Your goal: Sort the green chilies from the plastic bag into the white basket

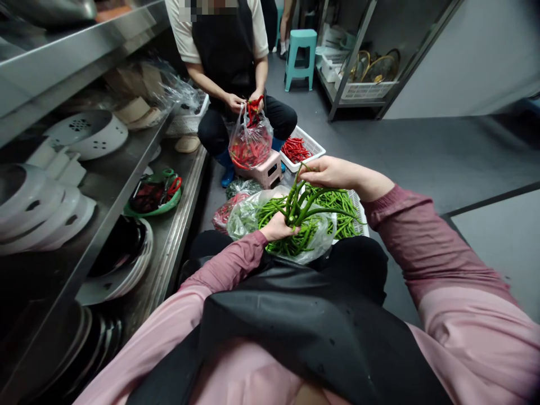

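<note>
My left hand (278, 227) is closed around a bunch of long green chili peppers (292, 203), which fan out upward and to the right. Just above them, my right hand (324, 172) pinches at the stem end of one green chili, its fingertips partly hidden. Under my left hand sits an open clear plastic bag (242, 218) of loose green chilies. Beside it on the right, more green chilies (343, 220) lie in a white basket (361, 218), partly covered by my right hand and the bag.
Opposite me a seated person (223, 50) handles red chilies over a plastic bag (251, 143) on a pink stool (270, 169). A white basket (318, 152) holds red chilies. Steel shelves (156, 140) with white colanders (90, 135) run along the left. A turquoise stool (301, 56) stands behind.
</note>
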Demonstrator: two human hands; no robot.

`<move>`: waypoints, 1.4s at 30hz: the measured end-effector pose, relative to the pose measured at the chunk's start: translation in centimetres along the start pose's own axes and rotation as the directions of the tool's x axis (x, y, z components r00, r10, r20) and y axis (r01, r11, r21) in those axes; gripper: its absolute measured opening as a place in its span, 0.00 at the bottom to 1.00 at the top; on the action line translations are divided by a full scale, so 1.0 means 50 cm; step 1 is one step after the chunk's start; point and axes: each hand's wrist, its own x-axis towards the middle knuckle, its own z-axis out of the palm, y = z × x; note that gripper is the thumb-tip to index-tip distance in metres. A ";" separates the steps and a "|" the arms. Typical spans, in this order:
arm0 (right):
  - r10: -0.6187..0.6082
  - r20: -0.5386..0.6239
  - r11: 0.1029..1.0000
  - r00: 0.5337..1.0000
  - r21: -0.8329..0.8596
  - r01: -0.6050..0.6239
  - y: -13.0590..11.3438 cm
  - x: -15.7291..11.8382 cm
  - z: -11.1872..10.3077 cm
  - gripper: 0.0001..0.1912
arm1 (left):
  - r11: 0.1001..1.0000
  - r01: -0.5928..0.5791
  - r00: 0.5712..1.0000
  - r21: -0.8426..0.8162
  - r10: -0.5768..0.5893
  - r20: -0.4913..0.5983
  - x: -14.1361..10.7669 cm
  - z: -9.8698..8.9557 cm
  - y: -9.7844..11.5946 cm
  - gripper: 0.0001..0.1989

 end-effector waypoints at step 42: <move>0.495 -0.127 0.524 0.860 0.833 -0.179 0.206 -0.126 0.169 0.14 | 0.729 -0.017 0.956 -0.684 -0.188 -0.225 0.011 -0.107 0.007 0.11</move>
